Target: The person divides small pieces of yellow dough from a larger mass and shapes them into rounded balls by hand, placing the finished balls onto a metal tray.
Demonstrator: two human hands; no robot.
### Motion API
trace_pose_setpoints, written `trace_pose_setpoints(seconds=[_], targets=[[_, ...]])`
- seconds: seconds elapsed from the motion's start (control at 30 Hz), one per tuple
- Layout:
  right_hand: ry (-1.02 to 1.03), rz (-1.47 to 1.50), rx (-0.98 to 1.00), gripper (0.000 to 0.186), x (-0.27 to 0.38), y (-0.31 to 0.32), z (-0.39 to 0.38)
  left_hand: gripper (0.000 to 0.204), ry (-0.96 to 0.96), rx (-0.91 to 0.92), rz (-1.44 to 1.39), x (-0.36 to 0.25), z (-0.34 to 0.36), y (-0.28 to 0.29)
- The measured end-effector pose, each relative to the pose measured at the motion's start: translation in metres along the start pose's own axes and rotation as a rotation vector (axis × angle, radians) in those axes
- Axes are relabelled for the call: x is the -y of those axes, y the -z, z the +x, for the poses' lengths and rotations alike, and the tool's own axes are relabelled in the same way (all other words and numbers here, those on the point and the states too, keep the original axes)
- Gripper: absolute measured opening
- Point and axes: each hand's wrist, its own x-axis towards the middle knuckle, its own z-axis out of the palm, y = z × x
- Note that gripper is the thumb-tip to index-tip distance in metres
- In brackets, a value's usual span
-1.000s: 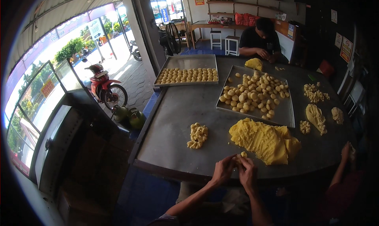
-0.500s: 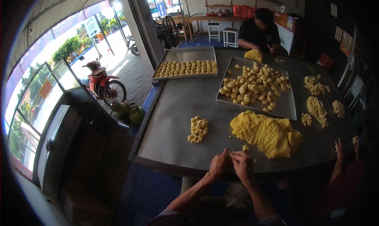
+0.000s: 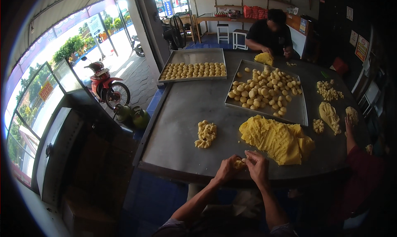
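Over the near edge of the table, my left hand (image 3: 226, 169) is closed around a small piece of yellowish dough (image 3: 239, 164). Right beside it, the fingers of my right hand (image 3: 258, 166) pinch at that piece from the other side; a pale bit shows between the fingertips. Just beyond my hands lies a large yellow doughy mass (image 3: 275, 140) with a rough, creased surface. To the left rests a smaller lump of paler, knobbly dough (image 3: 205, 133).
A metal tray (image 3: 298, 117) holds a heap of dough balls; another tray (image 3: 182, 56) bears balls in rows. A person (image 3: 271, 36) works at the far side with yellow dough (image 3: 264, 58). At right, another person's hand (image 3: 349, 131) touches pale dough (image 3: 352, 115). Small pieces (image 3: 329, 90) lie nearby.
The small yellow lump on the table by my right hand is gone from there, and yellowish dough now shows in my left hand. The right-hand person's hand has reached forward to the pale dough.
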Motion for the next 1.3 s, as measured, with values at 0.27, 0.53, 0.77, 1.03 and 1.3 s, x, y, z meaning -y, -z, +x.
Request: trace_pose_setpoints(seconds=[0.27,0.53,0.77,1.03,1.3], targets=[[0.101,0.026,0.146,0.042,-0.015,0.003,0.012,0.021,-0.105,0.112,0.142,0.012,0.005,-0.003],[0.212,-0.453,-0.017,0.029,-0.053,0.037,0.003,0.038,0.235,-0.018,-0.163,0.026,0.004,0.029],[0.225,-0.402,-0.071,0.023,-0.048,0.046,-0.032,0.024,0.192,0.115,0.052,0.026,-0.012,0.042],[0.198,-0.766,-0.400,0.047,-0.038,0.065,0.027,0.014,-0.192,0.013,0.395,0.015,0.002,0.037],[0.163,-1.079,-0.435,0.053,-0.061,0.061,0.041,0.030,0.199,0.048,0.284,-0.005,0.036,0.060]])
